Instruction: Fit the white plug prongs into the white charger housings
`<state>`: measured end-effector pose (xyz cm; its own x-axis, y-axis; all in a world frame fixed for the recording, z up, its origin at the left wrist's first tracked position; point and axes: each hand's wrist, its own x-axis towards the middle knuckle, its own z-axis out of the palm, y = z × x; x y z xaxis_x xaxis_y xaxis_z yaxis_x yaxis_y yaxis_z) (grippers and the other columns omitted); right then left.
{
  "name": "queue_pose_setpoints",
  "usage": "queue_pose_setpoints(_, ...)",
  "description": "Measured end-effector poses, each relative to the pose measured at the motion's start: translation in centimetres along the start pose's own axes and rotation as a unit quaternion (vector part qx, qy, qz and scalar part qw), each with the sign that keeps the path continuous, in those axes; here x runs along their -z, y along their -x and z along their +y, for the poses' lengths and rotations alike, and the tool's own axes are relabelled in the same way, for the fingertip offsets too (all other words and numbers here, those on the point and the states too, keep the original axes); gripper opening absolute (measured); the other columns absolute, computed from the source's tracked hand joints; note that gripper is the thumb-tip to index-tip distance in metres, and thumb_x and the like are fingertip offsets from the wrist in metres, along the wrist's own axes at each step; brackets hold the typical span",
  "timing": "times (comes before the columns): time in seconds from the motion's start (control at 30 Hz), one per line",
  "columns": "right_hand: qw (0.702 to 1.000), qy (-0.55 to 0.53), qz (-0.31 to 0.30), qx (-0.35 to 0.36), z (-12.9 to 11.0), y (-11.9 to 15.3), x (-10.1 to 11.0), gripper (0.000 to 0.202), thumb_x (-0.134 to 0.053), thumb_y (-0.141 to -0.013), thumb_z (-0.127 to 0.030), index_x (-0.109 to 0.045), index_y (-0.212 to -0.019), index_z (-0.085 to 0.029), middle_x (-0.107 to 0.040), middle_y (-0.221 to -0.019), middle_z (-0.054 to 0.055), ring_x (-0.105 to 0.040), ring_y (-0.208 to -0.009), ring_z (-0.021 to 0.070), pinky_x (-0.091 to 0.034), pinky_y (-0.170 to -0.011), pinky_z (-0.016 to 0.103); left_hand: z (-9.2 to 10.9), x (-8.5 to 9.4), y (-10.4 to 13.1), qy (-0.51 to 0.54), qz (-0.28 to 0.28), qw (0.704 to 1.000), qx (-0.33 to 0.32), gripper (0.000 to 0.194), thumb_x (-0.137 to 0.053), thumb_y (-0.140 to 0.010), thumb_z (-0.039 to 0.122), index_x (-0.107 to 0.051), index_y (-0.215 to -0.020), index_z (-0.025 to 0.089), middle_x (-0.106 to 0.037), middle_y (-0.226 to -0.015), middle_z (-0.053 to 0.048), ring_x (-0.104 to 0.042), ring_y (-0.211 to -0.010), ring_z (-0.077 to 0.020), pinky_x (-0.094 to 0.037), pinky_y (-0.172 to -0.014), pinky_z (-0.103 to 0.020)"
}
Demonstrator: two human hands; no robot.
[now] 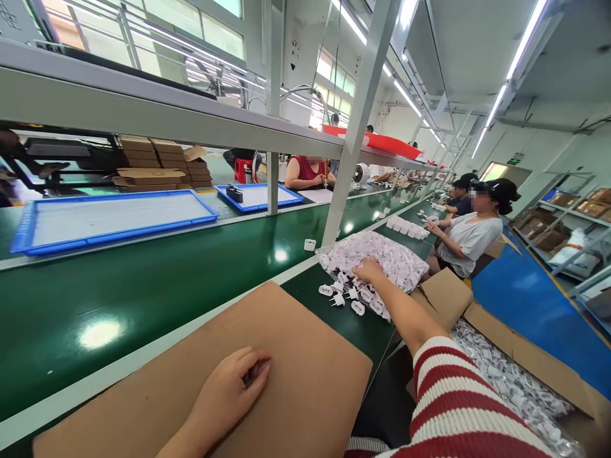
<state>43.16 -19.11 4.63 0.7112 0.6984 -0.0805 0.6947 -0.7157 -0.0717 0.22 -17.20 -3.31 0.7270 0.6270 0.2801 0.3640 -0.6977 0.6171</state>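
Observation:
My left hand (233,385) rests over a brown cardboard sheet (296,337), its fingers curled and thumb tip against the index finger. Whatever lies inside that closed hand, if anything, is hidden. Stretched forward, my right hand (368,270) reaches into a heap of small white plug adapters (396,257) on a clear plastic bag. Its fingers are bent down among the pieces, and their tips do not show clearly. Several loose adapters, some with pins showing, lie in front of the heap, such as a round-ended white one (358,308).
A green conveyor belt (191,273) runs beyond the cardboard, with blue-rimmed trays (119,219) across it. A metal post (356,127) rises near the heap. At right stands an open carton (506,337) of bagged white parts. Co-workers sit farther along, one in a white shirt (472,235).

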Motion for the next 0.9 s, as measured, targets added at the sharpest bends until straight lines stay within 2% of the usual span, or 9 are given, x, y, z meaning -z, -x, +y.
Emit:
queue_pose_setpoints(0.1, 0.999, 0.014, -0.018, 0.035, -0.1, 0.9, 0.0, 0.069, -0.060, -0.084, -0.052, -0.053, -0.142, -0.017, -0.042, -0.153, 0.022, -0.043, -0.136, 0.0435, -0.038, -0.105, 0.049, 0.3, 0.2, -0.1, -0.005, -0.008, 1.000, 0.002, 0.032, -0.046, -0.096, 0.044, -0.071, -0.093, 0.024, -0.063, -0.074, -0.001, -0.061, -0.067, -0.0168, -0.050, -0.061, -0.027)
queue_pose_setpoints(0.2, 0.994, 0.035, -0.042, 0.096, -0.6, 2.6, -0.4, 0.063, -0.059, -0.081, -0.046, -0.056, -0.138, -0.019, -0.045, -0.150, 0.020, -0.041, -0.137, 0.0438, -0.039, -0.104, 0.051, 0.5, 0.3, -0.1, -0.014, -0.004, 1.000, 0.001, 0.032, -0.046, -0.095, 0.043, -0.072, -0.093, 0.024, -0.063, -0.074, -0.001, -0.060, -0.067, -0.0168, -0.049, -0.061, -0.028)
queue_pose_setpoints(0.33, 0.978, 0.055, -0.070, 0.188, -1.4, 5.6, -0.8, 0.064, -0.062, -0.076, -0.040, -0.056, -0.136, -0.019, -0.046, -0.147, 0.018, -0.046, -0.131, 0.0399, -0.042, -0.101, 0.047, 0.3, 0.3, -0.1, -0.023, -0.005, 1.000, 0.011, 0.031, -0.047, -0.094, 0.042, -0.071, -0.094, 0.023, -0.063, -0.075, -0.001, -0.060, -0.068, -0.0169, -0.050, -0.062, -0.029)
queue_pose_setpoints(0.43, 0.964, 0.064, -0.089, 0.240, -1.3, 7.2, -0.1, 0.053, -0.064, -0.075, -0.036, -0.062, -0.125, -0.019, -0.055, -0.137, 0.015, -0.052, -0.122, 0.0346, -0.046, -0.093, 0.039, 0.1, 0.1, -0.1, -0.032, -0.013, 0.999, 0.018, 0.031, -0.046, -0.094, 0.042, -0.071, -0.096, 0.024, -0.065, -0.077, -0.002, -0.062, -0.071, -0.0177, -0.051, -0.065, -0.029)
queue_pose_setpoints(0.53, 0.958, 0.071, -0.100, 0.260, -1.0, 8.1, 1.5, 0.044, -0.066, -0.074, -0.032, -0.066, -0.117, -0.020, -0.066, -0.119, 0.012, -0.057, -0.114, 0.0311, -0.048, -0.082, 0.031, -0.1, -0.4, -0.1, -0.081, 0.013, 0.997, 0.003, 0.036, -0.046, -0.095, 0.045, -0.070, -0.111, 0.025, -0.071, -0.100, -0.006, -0.066, -0.095, -0.0236, -0.054, -0.084, -0.037)
queue_pose_setpoints(0.6, 0.961, 0.076, -0.083, 0.251, -1.3, 8.5, 2.4, 0.042, -0.065, -0.077, -0.030, -0.067, -0.117, -0.018, -0.069, -0.110, 0.014, -0.058, -0.112, 0.0332, -0.047, -0.077, 0.032, -0.3, -0.8, 0.0, -0.136, 0.049, 0.989, -0.003, 0.047, -0.048, -0.095, 0.051, -0.063, -0.130, 0.025, -0.065, -0.131, -0.009, -0.056, -0.125, -0.0315, -0.047, -0.104, -0.048)
queue_pose_setpoints(0.7, 0.964, 0.067, -0.036, 0.257, -3.2, 9.1, 2.5, 0.039, -0.057, -0.085, -0.026, -0.068, -0.122, -0.018, -0.072, -0.108, 0.014, -0.056, -0.117, 0.0334, -0.046, -0.083, 0.034, -0.5, -1.4, -0.1, -0.201, 0.060, 0.978, 0.008, 0.068, -0.046, -0.094, 0.063, -0.048, -0.149, 0.024, -0.043, -0.159, -0.009, -0.030, -0.149, -0.0362, -0.032, -0.118, -0.056)
queue_pose_setpoints(0.8, 0.952, 0.045, -0.011, 0.302, -6.4, 9.6, 1.0, 0.041, -0.051, -0.092, -0.023, -0.066, -0.129, -0.026, -0.072, -0.115, 0.007, -0.054, -0.122, 0.0264, -0.043, -0.090, 0.030, -0.3, -1.5, -0.4, -0.225, 0.002, 0.974, 0.019, 0.076, -0.041, -0.094, 0.069, -0.044, -0.153, 0.021, -0.036, -0.163, -0.009, -0.028, -0.152, -0.0335, -0.025, -0.124, -0.054)
queue_pose_setpoints(0.9, 0.948, 0.045, -0.003, 0.316, -9.2, 9.6, -1.0, 0.031, -0.059, -0.088, -0.021, -0.071, -0.116, -0.022, -0.073, -0.110, 0.011, -0.058, -0.114, 0.0287, -0.042, -0.091, 0.035, 0.2, -1.2, -0.8, -0.225, -0.050, 0.973, 0.029, 0.076, -0.039, -0.095, 0.069, -0.044, -0.153, 0.021, -0.037, -0.162, -0.010, -0.030, -0.151, -0.0330, -0.020, -0.125, -0.056)
